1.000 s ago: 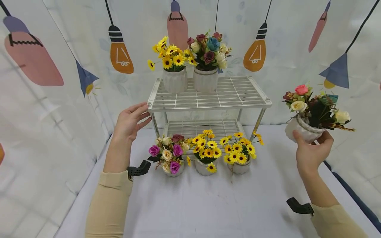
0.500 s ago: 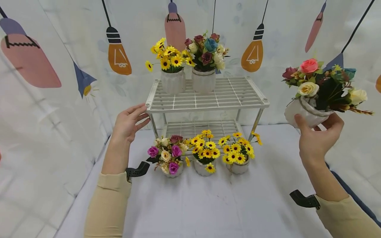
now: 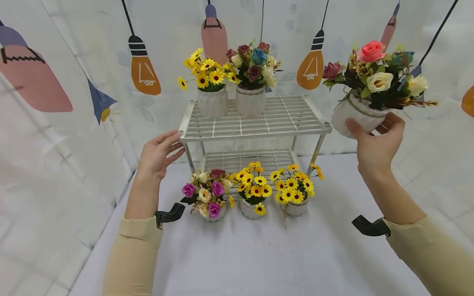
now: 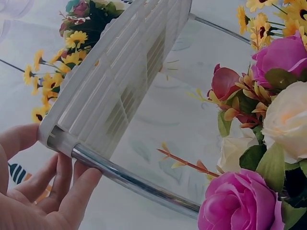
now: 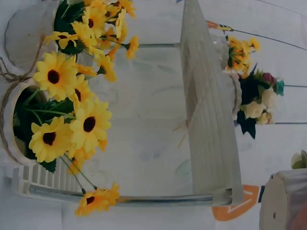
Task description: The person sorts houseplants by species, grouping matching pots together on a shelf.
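My right hand [image 3: 381, 142] grips a white flower pot [image 3: 355, 115] with pink, cream and dark red artificial roses, raised right of the rack's upper shelf. The pot is tilted to the left; part of it [image 5: 285, 201] shows at the right wrist view's lower right corner. My left hand [image 3: 155, 156] touches the front left corner of the white two-tier wire rack [image 3: 296, 117]. In the left wrist view its fingers [image 4: 60, 179] lie relaxed against the corner and the metal leg [image 4: 134, 177]. A yellow daisy pot [image 3: 212, 102] and a mixed rose pot [image 3: 250, 100] stand side by side on the upper shelf.
Below stand a purple and cream rose pot [image 3: 212, 213] and two yellow daisy pots, one in the middle [image 3: 249, 209] and one at right [image 3: 294, 206], in front of or on the lower shelf [image 3: 248, 158]. A white cloth [image 3: 259, 259] covers the table.
My right hand has raised the rose pot, first up and outward, then leftward toward the rack's upper shelf. The left hand stays at the rack corner. The head view has shifted slightly.
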A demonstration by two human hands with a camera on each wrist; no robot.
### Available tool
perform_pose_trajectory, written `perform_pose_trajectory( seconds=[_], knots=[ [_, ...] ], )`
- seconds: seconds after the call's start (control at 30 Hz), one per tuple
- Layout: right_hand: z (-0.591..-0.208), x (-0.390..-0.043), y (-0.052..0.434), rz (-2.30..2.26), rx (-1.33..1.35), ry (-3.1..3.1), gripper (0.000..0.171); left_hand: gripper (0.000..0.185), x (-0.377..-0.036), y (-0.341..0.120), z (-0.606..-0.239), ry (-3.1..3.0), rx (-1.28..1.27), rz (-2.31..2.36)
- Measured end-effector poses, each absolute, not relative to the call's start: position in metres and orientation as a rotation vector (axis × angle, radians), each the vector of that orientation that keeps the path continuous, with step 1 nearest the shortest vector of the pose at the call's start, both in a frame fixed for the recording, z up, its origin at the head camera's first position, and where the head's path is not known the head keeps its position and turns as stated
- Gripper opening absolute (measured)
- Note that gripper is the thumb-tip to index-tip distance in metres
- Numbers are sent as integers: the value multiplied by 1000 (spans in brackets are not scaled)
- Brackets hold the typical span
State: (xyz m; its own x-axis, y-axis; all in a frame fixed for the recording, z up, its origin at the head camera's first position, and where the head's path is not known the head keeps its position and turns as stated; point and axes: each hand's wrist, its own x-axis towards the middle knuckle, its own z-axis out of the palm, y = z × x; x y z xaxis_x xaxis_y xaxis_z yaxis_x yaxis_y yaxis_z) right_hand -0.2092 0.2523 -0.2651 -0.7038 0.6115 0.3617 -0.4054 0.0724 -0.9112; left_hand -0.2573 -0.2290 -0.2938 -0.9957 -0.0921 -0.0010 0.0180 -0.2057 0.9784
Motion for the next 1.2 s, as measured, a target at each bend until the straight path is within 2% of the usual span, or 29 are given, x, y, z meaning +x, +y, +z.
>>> perform_pose_trajectory(
  seconds=[0.6,1.2],
  knots=[
    [-231,-259,210,1816,-176,-1892,85,61,-257,-230,-292,-1912,89,-2375],
    [-234,-309,172,1808,-277,-2028,81,59,-257,-227,-295,-1922,102,-2364]
  ],
)
